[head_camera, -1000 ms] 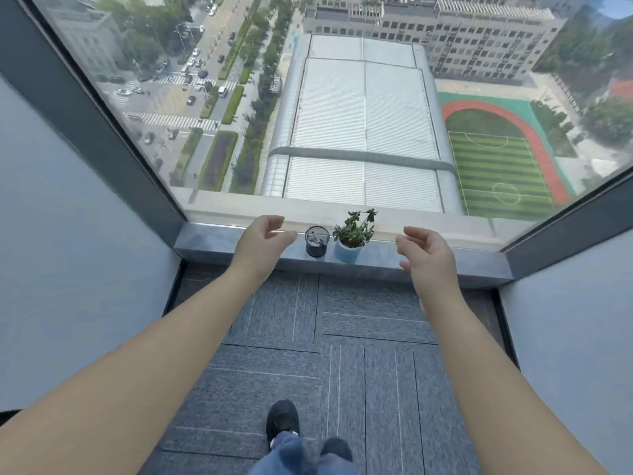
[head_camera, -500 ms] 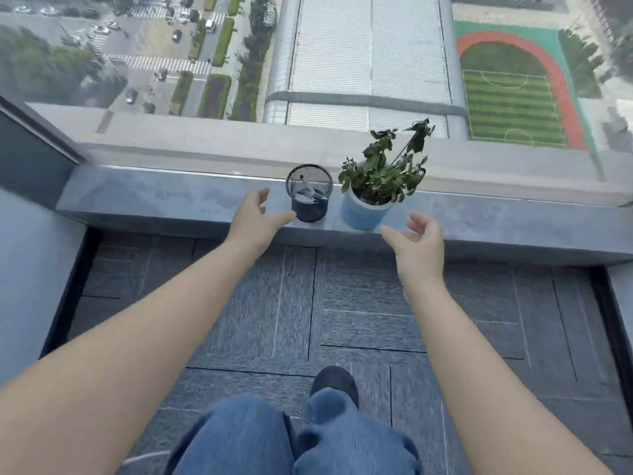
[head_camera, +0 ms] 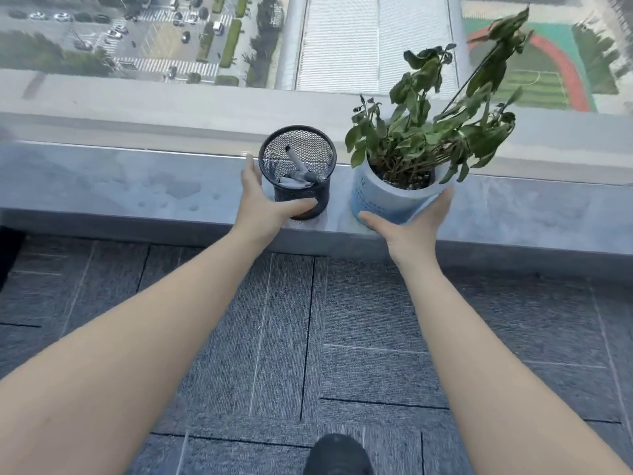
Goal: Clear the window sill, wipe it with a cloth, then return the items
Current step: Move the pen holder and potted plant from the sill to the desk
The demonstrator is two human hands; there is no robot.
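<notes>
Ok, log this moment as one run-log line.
stage: clearing sill | left hand: gripping mesh pen cup | right hand: gripping potted plant | window sill: both items on it, not wiped

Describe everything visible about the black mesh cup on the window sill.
The black mesh cup is a round, open-topped holder of what looks like metal mesh with a solid rim. It stands upright on the grey window sill, near its front edge, left of the potted plant and apart from it. Inside lie a grey pen-like item and something white. The left hand wraps its left side, thumb across the front, a closed grip.
</notes>
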